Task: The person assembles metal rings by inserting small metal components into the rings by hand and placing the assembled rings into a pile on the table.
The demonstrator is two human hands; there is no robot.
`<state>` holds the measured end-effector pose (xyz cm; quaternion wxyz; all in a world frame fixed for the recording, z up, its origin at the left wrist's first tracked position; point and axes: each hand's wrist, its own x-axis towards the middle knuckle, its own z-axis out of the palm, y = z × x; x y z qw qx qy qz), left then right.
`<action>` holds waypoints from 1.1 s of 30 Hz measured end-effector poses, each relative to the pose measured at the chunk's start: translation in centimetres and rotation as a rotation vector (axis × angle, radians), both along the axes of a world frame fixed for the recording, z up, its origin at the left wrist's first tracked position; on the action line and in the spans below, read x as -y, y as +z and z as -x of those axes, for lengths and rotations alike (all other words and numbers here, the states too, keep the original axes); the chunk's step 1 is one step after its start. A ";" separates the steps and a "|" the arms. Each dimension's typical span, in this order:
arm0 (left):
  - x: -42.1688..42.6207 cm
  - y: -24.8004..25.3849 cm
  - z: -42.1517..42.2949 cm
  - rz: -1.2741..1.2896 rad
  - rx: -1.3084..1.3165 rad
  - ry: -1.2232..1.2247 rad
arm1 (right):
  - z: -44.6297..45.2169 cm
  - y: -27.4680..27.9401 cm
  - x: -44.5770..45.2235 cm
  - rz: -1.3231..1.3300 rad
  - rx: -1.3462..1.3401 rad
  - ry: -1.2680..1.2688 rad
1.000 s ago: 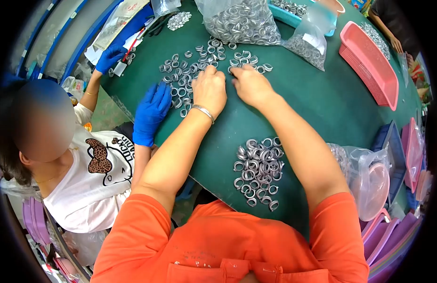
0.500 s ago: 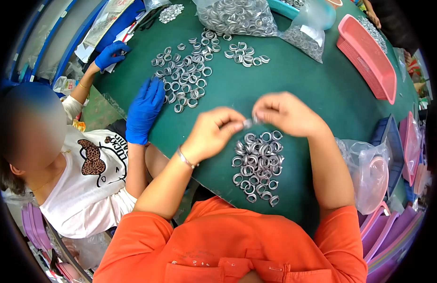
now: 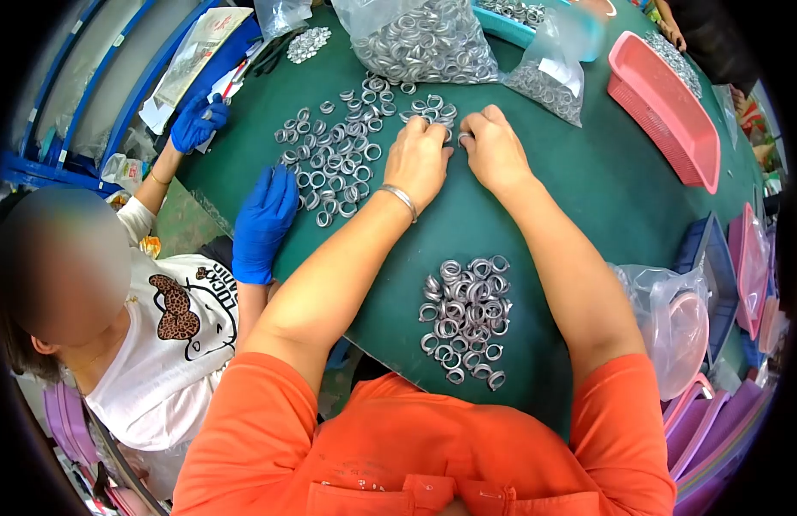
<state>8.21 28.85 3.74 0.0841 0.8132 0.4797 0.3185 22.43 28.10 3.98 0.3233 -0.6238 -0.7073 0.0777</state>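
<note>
Both my hands are stretched out to the far side of the green table, at the small group of grey metal rings (image 3: 430,106). My left hand (image 3: 418,162) is bent over the near edge of that group, its fingers closed and their tips mostly hidden. Just right of it, my right hand (image 3: 495,148) pinches a metal ring (image 3: 463,136) between thumb and finger. Closer to my body lies a denser heap of similar rings (image 3: 467,318), with neither hand touching it.
A co-worker's blue-gloved hands (image 3: 265,224) are at the left, beside a wide spread of rings (image 3: 338,159). Clear bags of rings (image 3: 424,43) stand at the back. A pink basket (image 3: 665,112) is at the right, with a clear bag (image 3: 669,322) nearer me.
My hands have moved forward from above the near heap to the small far group. The co-worker's far hand has lifted slightly and now shows a ring at its fingers.
</note>
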 end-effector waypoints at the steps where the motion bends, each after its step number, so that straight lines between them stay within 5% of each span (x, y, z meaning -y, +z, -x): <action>1: -0.2 -0.3 0.2 -0.001 0.017 -0.017 | -0.3 0.1 0.1 0.004 0.001 -0.004; 4: 0.1 0.0 0.8 0.147 0.157 -0.055 | -1.3 0.9 0.8 0.238 -0.267 0.059; 6: 0.9 0.8 0.8 0.716 0.536 -0.009 | -1.7 1.8 1.4 0.605 -0.916 0.109; 7: 1.4 1.0 1.0 0.717 0.535 -0.011 | -2.0 2.0 1.7 0.629 -1.051 0.155; 9: 2.4 1.4 1.7 1.027 1.152 -0.123 | -2.3 2.7 2.3 0.686 -1.153 0.183; 13: 3.9 3.0 2.4 1.051 1.239 -0.128 | -2.3 4.1 3.1 0.786 -1.333 0.273; 14: 4.1 3.1 2.7 1.009 1.138 -0.153 | -2.4 4.3 3.3 0.786 -1.333 0.273; 16: 4.8 3.0 3.1 0.967 1.038 -0.181 | -2.6 4.6 3.6 0.775 -0.848 0.365; 18: 6.1 2.8 3.5 0.912 0.468 -0.220 | -2.7 5.3 4.4 0.743 -0.311 0.464; 20: 7.2 3.7 3.8 0.583 0.122 -0.450 | -3.1 5.2 4.6 0.810 -0.116 0.660; 22: 6.8 3.6 3.4 0.570 0.165 -0.486 | -3.2 4.2 3.5 0.595 -0.115 0.520; 26: 2.0 2.0 0.5 0.063 0.197 -0.137 | -1.8 1.3 0.0 0.048 -0.123 0.001; 33: -3.5 0.1 -1.7 -0.018 0.032 -0.020 | -2.4 -0.2 -1.5 0.055 -0.011 0.045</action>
